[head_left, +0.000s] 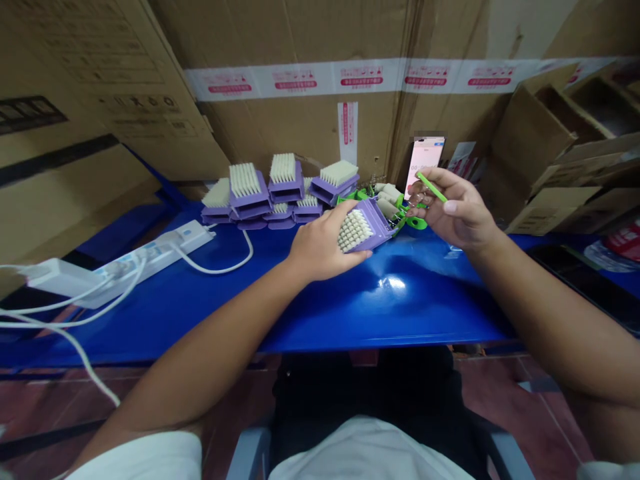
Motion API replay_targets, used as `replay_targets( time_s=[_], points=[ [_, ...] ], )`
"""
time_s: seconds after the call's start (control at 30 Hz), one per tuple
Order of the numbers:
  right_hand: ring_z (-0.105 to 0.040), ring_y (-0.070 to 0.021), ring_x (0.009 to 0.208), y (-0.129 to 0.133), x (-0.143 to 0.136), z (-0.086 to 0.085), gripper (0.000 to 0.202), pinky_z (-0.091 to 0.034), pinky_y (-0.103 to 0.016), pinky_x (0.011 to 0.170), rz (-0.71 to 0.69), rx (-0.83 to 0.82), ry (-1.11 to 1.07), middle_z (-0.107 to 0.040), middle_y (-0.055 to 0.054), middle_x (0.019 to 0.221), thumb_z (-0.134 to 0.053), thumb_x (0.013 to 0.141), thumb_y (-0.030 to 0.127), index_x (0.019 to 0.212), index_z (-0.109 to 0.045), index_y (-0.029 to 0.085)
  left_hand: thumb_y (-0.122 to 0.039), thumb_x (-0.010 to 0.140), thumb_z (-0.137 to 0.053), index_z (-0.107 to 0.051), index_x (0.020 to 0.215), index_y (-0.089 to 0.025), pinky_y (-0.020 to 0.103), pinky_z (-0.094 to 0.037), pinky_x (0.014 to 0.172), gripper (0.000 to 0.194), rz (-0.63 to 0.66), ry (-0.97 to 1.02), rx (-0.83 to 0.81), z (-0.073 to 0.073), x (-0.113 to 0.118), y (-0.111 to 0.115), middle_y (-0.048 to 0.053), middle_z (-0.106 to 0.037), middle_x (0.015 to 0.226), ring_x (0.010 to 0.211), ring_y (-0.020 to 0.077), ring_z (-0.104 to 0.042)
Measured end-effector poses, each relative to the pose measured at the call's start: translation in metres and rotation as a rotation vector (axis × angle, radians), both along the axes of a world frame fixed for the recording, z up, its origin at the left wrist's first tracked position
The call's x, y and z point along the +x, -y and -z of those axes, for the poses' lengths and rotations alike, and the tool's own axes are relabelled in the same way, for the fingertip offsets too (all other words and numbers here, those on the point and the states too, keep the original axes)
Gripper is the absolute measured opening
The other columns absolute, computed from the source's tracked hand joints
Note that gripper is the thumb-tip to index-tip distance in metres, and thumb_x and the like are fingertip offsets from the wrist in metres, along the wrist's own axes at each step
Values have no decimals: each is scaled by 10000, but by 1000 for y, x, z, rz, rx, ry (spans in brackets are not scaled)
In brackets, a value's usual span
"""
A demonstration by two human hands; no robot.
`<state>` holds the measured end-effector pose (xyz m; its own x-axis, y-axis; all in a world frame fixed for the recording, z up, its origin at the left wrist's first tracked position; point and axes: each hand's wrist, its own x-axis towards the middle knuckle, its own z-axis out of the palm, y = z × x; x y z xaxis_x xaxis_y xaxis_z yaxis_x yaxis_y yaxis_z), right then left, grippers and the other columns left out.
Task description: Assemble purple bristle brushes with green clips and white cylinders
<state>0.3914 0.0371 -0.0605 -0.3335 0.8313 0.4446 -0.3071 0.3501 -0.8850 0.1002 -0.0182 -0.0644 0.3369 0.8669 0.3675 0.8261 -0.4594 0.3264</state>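
My left hand (323, 245) is wrapped round a purple brush (375, 227), its block of pale bristles turned up toward me. To the right, my right hand (463, 210) pinches a thin bright-green plastic piece (431, 187) between thumb and fingers. Its exact kind I cannot make out, and it is held apart from the brush. Behind and between the hands lies a small heap of green parts (415, 221) with pale rollers and thin metal bits, partly hidden by the brush. Several more purple brushes (247, 190) are stacked to the left, bristles mostly up.
A phone (424, 163) with a lit screen leans against the cardboard (300, 127) at the back. A white power strip (145, 263) with cables lies on the blue table (350, 313) at left. At right are cardboard trays (545, 147) and a dark flat device (585, 280).
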Motion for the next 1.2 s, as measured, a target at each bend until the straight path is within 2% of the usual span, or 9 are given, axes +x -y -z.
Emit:
replay_targets(
  time_s=[0.2, 0.5, 0.77, 1.2],
  points=[
    [-782, -249, 975, -1, 2, 0, 698, -722, -413, 859, 8, -1, 28, -805, -45, 1138, -1044, 612, 492, 1232, -792, 291, -459, 832, -894, -471, 1662, -291, 545, -621, 1140, 947, 12, 2, 1, 1, 0, -1, 105, -679, 1622, 1395, 402, -726],
    [-748, -193, 915, 1, -2, -1, 645, -699, -332, 807, -20, -9, -35, -802, -22, 1076, -1061, 595, 398, 1184, -828, 274, -474, 831, -880, -476, 1656, -286, 533, -621, 1129, 938, 25, 9, 6, 2, -1, -1, 111, -688, 1610, 1373, 396, -737],
    [-759, -232, 933, 2, -2, 0, 654, -715, -383, 818, 24, -11, 9, -797, -39, 1098, -1039, 597, 435, 1191, -810, 289, -509, 831, -870, -474, 1654, -304, 524, -631, 1109, 935, 26, 16, 13, 3, -1, -1, 114, -697, 1592, 1348, 393, -747],
    [-785, -235, 956, -1, -2, 2, 656, -711, -368, 811, 2, 11, 13, -816, -44, 1115, -1045, 610, 456, 1194, -798, 288, -489, 839, -869, -472, 1662, -284, 548, -625, 1122, 937, 16, 1, -8, 1, 0, 1, 118, -687, 1606, 1362, 405, -740]
  ],
)
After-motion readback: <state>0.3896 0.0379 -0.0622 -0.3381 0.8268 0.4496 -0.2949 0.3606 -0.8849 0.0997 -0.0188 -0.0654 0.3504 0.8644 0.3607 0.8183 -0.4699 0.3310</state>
